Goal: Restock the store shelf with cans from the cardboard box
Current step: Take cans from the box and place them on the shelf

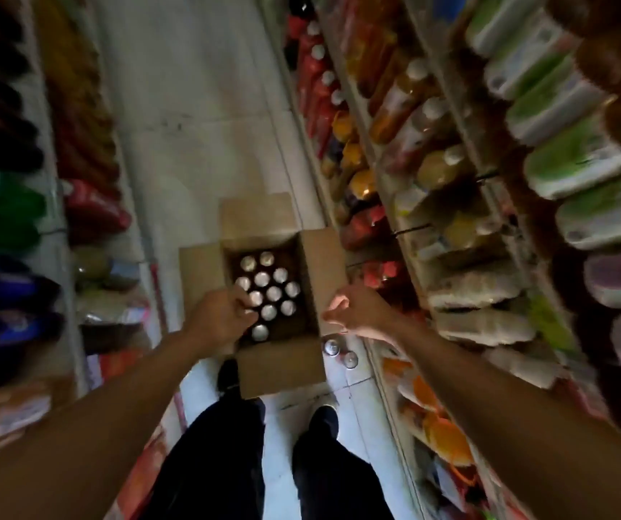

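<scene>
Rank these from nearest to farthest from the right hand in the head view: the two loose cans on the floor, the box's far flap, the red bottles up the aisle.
From the right hand:
1. Two loose cans, on the floor just below it, beside the cardboard box.
2. Far flap, across the box, up and left.
3. Red bottles, high on the right-hand shelves, far up the aisle.

One open cardboard box (279, 365) stood on the floor, with eleven can tops (274, 293) counted inside it, just beyond the left hand's fingers (243, 307). Two more cans (332, 347) stood outside it, just below the right hand's fingers (333, 317). Two hands showed.
</scene>
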Action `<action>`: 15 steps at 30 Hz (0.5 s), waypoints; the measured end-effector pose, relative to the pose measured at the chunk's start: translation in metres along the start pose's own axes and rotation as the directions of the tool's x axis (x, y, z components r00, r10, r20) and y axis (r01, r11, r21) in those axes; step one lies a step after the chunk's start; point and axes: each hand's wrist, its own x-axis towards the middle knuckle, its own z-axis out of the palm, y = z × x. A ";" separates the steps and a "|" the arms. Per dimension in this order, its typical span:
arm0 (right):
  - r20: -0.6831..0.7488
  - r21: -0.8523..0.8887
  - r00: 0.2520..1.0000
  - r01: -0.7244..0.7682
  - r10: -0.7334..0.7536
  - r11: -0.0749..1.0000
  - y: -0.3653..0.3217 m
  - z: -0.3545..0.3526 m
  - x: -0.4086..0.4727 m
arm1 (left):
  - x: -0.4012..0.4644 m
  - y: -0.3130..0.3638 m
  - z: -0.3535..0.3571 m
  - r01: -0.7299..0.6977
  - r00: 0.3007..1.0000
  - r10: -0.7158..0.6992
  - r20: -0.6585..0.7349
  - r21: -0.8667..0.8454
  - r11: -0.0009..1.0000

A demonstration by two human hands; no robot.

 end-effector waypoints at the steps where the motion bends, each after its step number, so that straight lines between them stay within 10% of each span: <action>1: 0.016 -0.026 1.000 0.009 -0.009 1.000 0.013 0.023 0.030 | 0.010 -0.030 0.023 0.049 0.999 -0.049 0.007 0.040 0.998; 8: 0.124 -0.256 0.992 0.033 -0.001 0.966 0.062 0.173 0.195 | 0.081 -0.148 0.140 0.210 0.957 -0.213 -0.198 -0.036 0.977; 15: 0.250 -0.153 0.937 -0.209 0.242 0.966 0.083 0.306 0.319 | 0.146 -0.212 0.161 0.002 0.947 -0.060 -0.315 -0.181 0.984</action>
